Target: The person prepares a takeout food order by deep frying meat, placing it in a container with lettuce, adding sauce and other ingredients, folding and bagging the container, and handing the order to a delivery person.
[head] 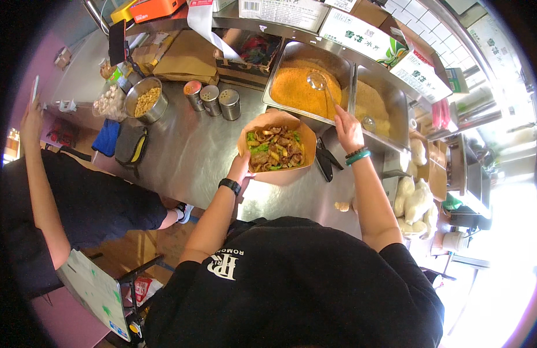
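Note:
My left hand [242, 166] grips the near left side of a kraft paper food box [280, 177]. Cooked meat slices with green vegetables [277, 150] fill the box. My right hand [350, 130] is closed around the handle of a metal ladle [317, 81]. The ladle's bowl rests over orange-yellow seasoning powder [292, 87] in a steel pan [268, 99]. A paler powder [369, 99] lies in the adjoining pan, with another ladle [369, 123] in it. Right of the box, a pair of black-handled scissors [326, 162] lies on the steel counter [185, 143].
Three shaker cans [211, 99] stand left of the box. Farther left are a steel pot of peanuts [147, 101], a bag of garlic [109, 103] and a blue cloth [106, 137]. Cardboard cartons [357, 37] line the shelf behind the pans. Another person [90, 195] stands at left, holding a phone [35, 88].

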Demonstrator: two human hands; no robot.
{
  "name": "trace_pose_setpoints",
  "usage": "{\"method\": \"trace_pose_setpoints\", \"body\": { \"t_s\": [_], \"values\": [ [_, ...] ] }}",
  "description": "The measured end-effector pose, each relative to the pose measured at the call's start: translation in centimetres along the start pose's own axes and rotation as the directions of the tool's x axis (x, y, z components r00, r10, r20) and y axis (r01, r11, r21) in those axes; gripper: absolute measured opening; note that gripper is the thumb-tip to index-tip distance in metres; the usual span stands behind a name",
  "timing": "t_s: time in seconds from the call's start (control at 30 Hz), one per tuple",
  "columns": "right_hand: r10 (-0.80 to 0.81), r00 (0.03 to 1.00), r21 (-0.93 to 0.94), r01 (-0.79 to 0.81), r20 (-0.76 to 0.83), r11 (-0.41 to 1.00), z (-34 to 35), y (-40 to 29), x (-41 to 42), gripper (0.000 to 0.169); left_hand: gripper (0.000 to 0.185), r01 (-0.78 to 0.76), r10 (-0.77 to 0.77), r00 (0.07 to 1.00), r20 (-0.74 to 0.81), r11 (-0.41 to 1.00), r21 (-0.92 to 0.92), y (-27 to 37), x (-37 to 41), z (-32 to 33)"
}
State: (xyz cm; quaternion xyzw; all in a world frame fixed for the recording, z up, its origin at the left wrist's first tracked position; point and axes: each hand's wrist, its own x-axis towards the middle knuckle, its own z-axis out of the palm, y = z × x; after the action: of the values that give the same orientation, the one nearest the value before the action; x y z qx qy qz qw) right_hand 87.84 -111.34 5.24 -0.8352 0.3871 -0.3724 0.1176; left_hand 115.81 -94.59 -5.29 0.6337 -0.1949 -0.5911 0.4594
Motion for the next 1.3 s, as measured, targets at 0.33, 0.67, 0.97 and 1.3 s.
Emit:
{"method": "trace_pose_setpoints", "body": {
  "t_s": [0.33, 0.67, 0.97, 1.3],
  "values": [
    [0.611, 0.733, 0.678, -0.614, 0.299, 0.405, -0.3, 1.4, -1.0, 0.036, 0.049, 0.017, -0.017, 1.0, -0.005, 0.997, 0.077, 0.8, -0.2, 0.7],
    [0.72, 0.67, 0.91, -0.392, 0.183, 0.133, -0.2, 1.2, -2.0, 0.034, 0.049, 0.026, -0.026, 1.0, 0.003, 0.999, 0.047, 1.5, -0.8, 1.0],
    [0.671, 0.705, 0.931, -0.36, 0.229, 0.061, -4.0, -2.1, -3.9, 0.036, 0.054, -0.025, 0.021, 0.998, 0.06, 0.997, 0.067, 0.9, -0.7, 0.5],
    [0.688, 0.627, 0.743, -0.642, 0.365, 0.191, -6.1, -7.0, -9.4, 0.041, 0.062, -0.02, 0.013, 0.995, 0.099, 0.997, 0.068, 0.6, -0.3, 0.4]
  ]
}}
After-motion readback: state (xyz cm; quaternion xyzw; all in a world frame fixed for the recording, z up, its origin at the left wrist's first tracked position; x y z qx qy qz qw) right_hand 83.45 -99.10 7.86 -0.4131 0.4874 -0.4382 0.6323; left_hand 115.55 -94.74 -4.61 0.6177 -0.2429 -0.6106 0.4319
